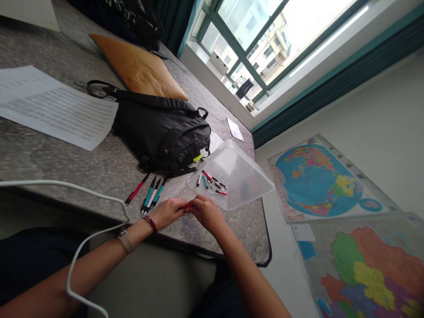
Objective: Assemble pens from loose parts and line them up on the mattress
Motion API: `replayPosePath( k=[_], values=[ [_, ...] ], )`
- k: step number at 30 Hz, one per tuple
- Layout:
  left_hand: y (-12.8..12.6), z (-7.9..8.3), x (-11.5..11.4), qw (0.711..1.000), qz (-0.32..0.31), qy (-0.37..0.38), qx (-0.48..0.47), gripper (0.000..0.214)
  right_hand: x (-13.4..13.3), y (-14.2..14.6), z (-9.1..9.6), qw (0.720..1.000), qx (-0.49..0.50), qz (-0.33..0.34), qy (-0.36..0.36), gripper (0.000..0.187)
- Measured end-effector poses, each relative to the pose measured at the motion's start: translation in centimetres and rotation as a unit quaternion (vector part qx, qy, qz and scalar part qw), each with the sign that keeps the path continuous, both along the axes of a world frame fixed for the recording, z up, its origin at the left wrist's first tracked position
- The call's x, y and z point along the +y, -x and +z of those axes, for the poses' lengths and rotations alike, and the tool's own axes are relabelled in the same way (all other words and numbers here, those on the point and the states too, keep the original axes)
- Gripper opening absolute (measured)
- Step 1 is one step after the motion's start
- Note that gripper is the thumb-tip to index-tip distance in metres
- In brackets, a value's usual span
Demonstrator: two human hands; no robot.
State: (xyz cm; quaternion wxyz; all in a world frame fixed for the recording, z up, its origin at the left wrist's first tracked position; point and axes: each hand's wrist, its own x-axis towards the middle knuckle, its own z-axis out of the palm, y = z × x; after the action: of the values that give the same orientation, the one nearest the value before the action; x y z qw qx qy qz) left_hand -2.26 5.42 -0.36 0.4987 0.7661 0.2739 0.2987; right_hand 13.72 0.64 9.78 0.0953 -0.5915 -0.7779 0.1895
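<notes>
My left hand (168, 213) and my right hand (207, 213) meet over the near edge of the grey mattress (109, 163). Both pinch a small red pen (187, 206) between their fingertips. To the left of my hands a row of pens (149, 193) lies on the mattress, one red and the others teal. Just beyond my right hand stands a clear plastic box (236, 174) tipped on its side, with several more pens (212, 182) inside it.
A black backpack (162, 128) lies behind the pens, an orange cushion (137, 68) beyond it. Printed sheets (53, 106) lie at the left. A white cable (82, 247) crosses my left arm. World maps (324, 181) lie on the floor at right, below a window (265, 39).
</notes>
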Motion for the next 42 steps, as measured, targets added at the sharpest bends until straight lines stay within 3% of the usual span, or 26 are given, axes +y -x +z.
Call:
replayPosePath(
  k=[4, 7, 10, 14, 20, 32, 38, 40, 42],
  values=[
    [0.1, -0.1, 0.1, 1.000, 0.005, 0.027, -0.015, 0.028, 2.1, -2.2, -0.1, 0.999, -0.007, -0.026, -0.020, 0.019],
    [0.1, -0.1, 0.1, 0.999, 0.008, 0.044, -0.030, 0.029, 5.3, -5.6, -0.8, 0.986, -0.067, -0.148, -0.032, 0.020],
    [0.1, -0.1, 0.0, 0.998, 0.004, 0.054, -0.034, 0.030, 8.7, -8.6, -2.3, 0.955, -0.168, -0.240, 0.037, 0.020],
    [0.1, -0.3, 0.2, 0.997, 0.003, 0.065, -0.034, 0.030, 12.0, -10.1, -4.5, 0.947, -0.208, -0.232, 0.073, 0.019],
    [0.1, -0.2, 0.4, 0.998, 0.003, 0.061, -0.029, 0.031, 14.4, -10.2, -6.1, 0.946, -0.241, -0.195, 0.098, 0.022],
    [0.0, -0.1, 0.1, 0.998, -0.003, 0.061, -0.023, 0.032, 14.0, -10.0, -7.1, 0.928, -0.274, -0.219, 0.123, 0.026],
    [0.1, 0.0, 0.0, 0.998, -0.012, 0.052, -0.021, 0.033, 12.6, -10.9, -6.3, 0.925, -0.257, -0.257, 0.108, 0.016],
    [0.2, 0.0, -0.1, 0.999, -0.011, 0.051, -0.015, 0.033, 11.6, -10.6, -5.8, 0.928, -0.236, -0.277, 0.081, 0.012],
    [0.2, 0.2, 0.0, 0.999, -0.010, 0.052, -0.009, 0.033, 9.8, -9.6, -5.3, 0.940, -0.148, -0.306, 0.041, 0.011]
  ],
)
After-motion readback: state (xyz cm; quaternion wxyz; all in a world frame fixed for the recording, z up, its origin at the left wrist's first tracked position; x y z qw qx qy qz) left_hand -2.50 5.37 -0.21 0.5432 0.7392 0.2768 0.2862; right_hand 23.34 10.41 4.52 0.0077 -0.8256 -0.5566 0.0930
